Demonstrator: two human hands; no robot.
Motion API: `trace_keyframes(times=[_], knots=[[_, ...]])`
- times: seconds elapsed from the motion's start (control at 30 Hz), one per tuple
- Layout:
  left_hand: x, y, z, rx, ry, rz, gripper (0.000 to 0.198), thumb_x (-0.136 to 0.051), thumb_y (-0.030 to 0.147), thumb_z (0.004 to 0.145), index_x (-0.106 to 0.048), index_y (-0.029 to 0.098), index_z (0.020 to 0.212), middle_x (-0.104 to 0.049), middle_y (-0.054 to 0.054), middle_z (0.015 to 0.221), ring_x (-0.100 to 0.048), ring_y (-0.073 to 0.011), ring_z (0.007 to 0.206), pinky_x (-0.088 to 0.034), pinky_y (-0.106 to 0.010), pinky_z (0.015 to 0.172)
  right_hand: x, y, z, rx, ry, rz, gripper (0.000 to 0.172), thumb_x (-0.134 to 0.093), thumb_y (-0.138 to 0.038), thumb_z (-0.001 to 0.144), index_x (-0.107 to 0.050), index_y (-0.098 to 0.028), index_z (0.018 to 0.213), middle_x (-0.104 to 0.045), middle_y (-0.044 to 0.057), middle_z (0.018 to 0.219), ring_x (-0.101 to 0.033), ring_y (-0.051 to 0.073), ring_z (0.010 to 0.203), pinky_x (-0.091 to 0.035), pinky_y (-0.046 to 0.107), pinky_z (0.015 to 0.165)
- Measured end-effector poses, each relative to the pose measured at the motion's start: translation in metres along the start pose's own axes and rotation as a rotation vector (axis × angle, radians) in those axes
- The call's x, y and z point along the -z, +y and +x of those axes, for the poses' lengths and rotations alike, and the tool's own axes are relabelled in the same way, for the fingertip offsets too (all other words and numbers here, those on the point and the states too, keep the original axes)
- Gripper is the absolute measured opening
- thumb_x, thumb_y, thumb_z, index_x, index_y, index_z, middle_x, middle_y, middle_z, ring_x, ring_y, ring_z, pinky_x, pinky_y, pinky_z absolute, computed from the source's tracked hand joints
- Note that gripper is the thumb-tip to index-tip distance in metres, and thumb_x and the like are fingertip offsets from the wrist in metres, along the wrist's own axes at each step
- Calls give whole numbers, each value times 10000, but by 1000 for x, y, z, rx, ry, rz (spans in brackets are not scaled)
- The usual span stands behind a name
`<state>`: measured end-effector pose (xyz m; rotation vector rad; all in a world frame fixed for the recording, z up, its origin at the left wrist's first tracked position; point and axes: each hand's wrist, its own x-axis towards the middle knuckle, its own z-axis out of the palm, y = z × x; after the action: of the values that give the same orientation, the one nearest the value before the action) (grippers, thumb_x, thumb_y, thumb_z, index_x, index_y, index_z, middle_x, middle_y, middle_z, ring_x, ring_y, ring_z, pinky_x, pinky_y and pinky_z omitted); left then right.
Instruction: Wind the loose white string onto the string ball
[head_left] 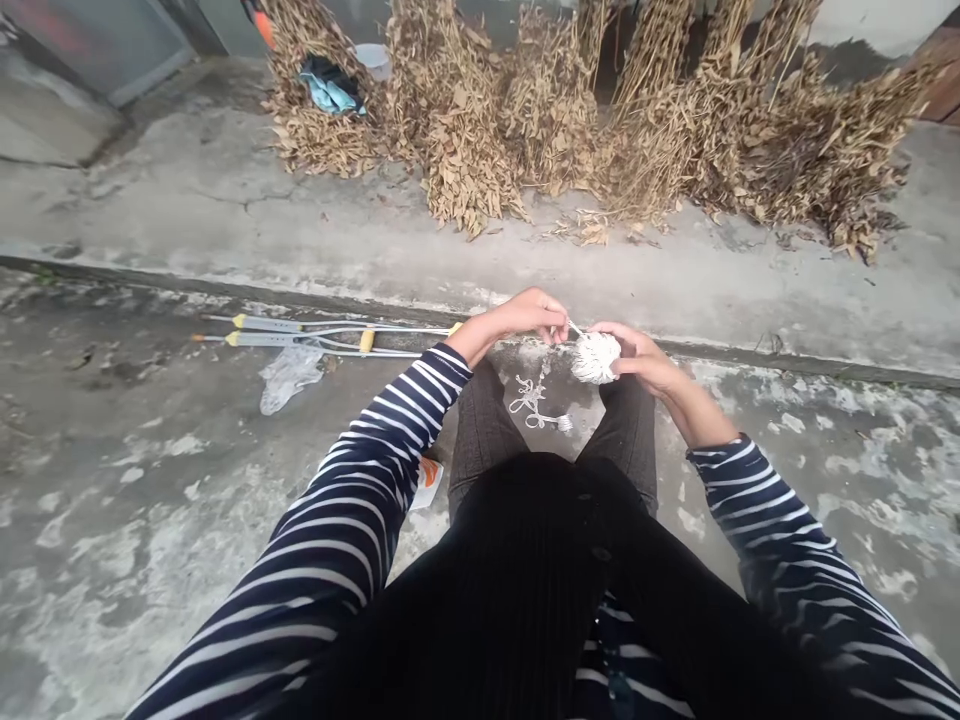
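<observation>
My right hand (643, 356) cups a ball of white string (595, 357) over my knees. My left hand (525, 315) pinches the strand that leads off the top of the ball, its fingertips pressed together just left of it. A loose tangle of the same white string (534, 402) lies on the concrete between my legs. Both arms wear dark sleeves with white stripes.
A pair of metal crutches (315, 335) lies on the ground to the left beside a crumpled clear plastic bag (289, 376). Bundles of dry brown plants (570, 110) stand along the far side beyond a concrete step (225, 290). An orange-and-white packet (427, 480) lies under my left arm.
</observation>
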<state>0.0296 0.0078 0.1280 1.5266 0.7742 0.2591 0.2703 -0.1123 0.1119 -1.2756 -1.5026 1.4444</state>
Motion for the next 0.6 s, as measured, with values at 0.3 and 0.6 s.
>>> trace_keyframes(times=[0.3,0.6], knots=[[-34,-27,3,-57,20,-423,219,-772,281,939,-752,75,867,-765,-83,807,-739,-133,757,-624,-274,793,5,-44,-18,-82,-20,429,731,-796,-172,613,-612,-298,1310,-643,48,1336,-691,196,872,-641,306,591],[-41,-44,8,-62,44,-448,219,-739,257,974,-746,69,862,-753,-82,740,-728,-138,678,-613,-274,722,-5,-70,-18,-99,-2,384,697,-728,-191,503,-477,-276,1147,-668,47,1187,-715,252,930,-678,428,663]])
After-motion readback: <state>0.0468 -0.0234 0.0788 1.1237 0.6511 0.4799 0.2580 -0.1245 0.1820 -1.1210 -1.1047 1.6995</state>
